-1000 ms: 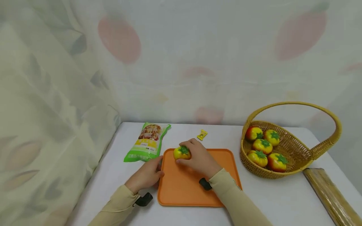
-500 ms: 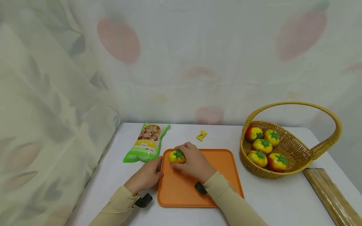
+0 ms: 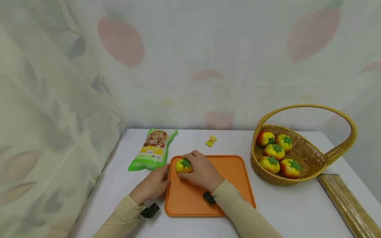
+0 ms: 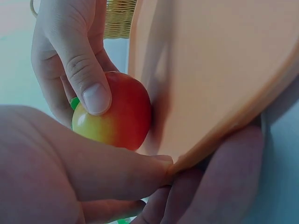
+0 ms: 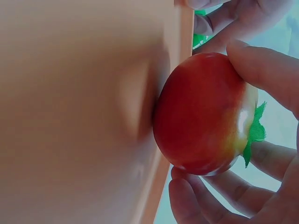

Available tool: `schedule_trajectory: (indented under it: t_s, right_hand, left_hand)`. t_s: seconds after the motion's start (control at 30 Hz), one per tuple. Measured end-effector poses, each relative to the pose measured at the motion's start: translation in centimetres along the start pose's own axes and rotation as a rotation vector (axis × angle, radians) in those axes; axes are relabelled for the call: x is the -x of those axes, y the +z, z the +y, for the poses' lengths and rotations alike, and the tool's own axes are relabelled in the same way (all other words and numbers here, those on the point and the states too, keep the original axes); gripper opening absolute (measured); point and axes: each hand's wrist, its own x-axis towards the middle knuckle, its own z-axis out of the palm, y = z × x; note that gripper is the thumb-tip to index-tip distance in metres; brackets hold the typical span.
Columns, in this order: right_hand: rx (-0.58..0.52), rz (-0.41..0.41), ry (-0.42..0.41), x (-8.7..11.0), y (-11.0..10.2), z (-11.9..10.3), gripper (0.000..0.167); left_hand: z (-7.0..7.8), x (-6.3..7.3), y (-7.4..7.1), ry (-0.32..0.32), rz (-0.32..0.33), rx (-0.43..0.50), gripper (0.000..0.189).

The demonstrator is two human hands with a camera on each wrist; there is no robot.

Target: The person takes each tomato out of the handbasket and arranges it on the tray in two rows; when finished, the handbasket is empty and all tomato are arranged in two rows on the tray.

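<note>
My left hand (image 3: 153, 183) pinches the left rim of an orange tray (image 3: 193, 201), thumb on top and fingers underneath, as the left wrist view shows. My right hand (image 3: 202, 172) holds a shiny red-and-yellow tomato (image 3: 183, 166) with a green star-shaped leaf top, near the tray's far left corner. In the right wrist view the thumb and fingers lie around the tomato (image 5: 205, 116), its red underside towards the tray (image 5: 70, 116). The tomato (image 4: 124, 109) is at or just above the tray surface; whether it bears weight there I cannot tell.
A wicker basket (image 3: 308, 165) with a tall handle stands right, holding several similar tomatoes (image 3: 274, 152). A green food packet (image 3: 153, 150) lies left of the tray, a small yellow wrapped sweet (image 3: 211, 140) behind it. A long brown packet (image 3: 348, 201) lies at far right.
My right hand has moved the tomato left and slightly nearer to me over the tray, with little movement in the last half second. The left hand keeps its place on the rim.
</note>
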Motion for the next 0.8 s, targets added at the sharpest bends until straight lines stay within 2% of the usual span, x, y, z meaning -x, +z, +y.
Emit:
schedule_trajectory:
  t_s: [0.53,0.67,0.8]
  right_hand:
    - [0.037,-0.023,-0.002,0.04,-0.16,-0.39,0.065]
    - [0.038,-0.025,0.004,0.11,-0.3,-0.31,0.067]
    - [0.033,-0.033,-0.013,-0.03,-0.46,-0.35,0.072]
  left_hand:
    - [0.11,-0.26,-0.26,-0.002,0.0,-0.064,0.072]
    - [0.17,-0.38,-0.21,0.0,-0.008,-0.055,0.072]
    - [0.02,-0.37,-0.26,-0.026,-0.01,-0.02,0.073]
